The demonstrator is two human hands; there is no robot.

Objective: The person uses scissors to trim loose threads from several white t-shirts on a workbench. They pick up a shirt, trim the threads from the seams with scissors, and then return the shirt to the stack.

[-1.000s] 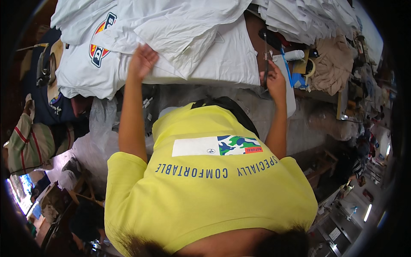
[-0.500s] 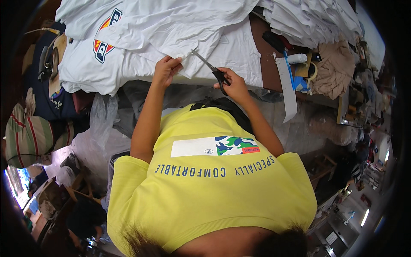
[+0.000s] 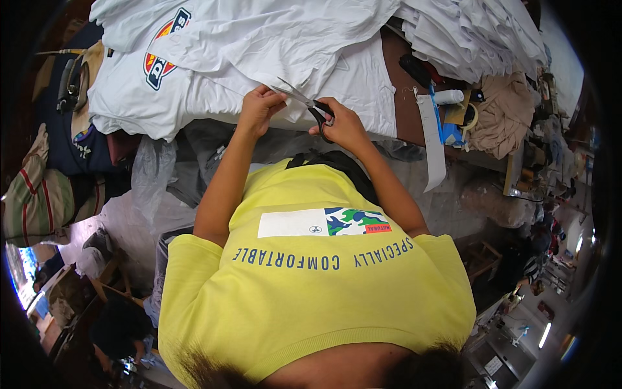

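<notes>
Across a brown-topped worktable (image 3: 409,118), a white garment (image 3: 227,39) lies spread and rumpled along the near edge, a blue, red and yellow emblem printed near its left side. To its right rises a heap of white cloth (image 3: 470,39), its layers folded over one another. The worker, seated or standing close to the table, wears a yellow shirt (image 3: 311,292). Beige cloth (image 3: 502,120) sits crumpled past the heap. Below the right end of the table rests a bulging clear plastic bundle (image 3: 495,202), its contents too blurred to identify; a limp clear plastic bag (image 3: 150,170) hangs below the table's left end, its contents likewise impossible to tell. A long white strip (image 3: 431,144) droops over the table edge at right. The left hand (image 3: 260,111) is raised at the garment's near edge, fingers curled toward the thumb; whether they pinch cloth or thread cannot be told. The right hand (image 3: 343,123) has its fingers closed around the handles of black-handled scissors (image 3: 311,105), which point up and left over the garment's near edge, blades parted just beside the left fingertips. Near the strip lie a white roll (image 3: 449,97) and a tape roll (image 3: 470,118).
</notes>
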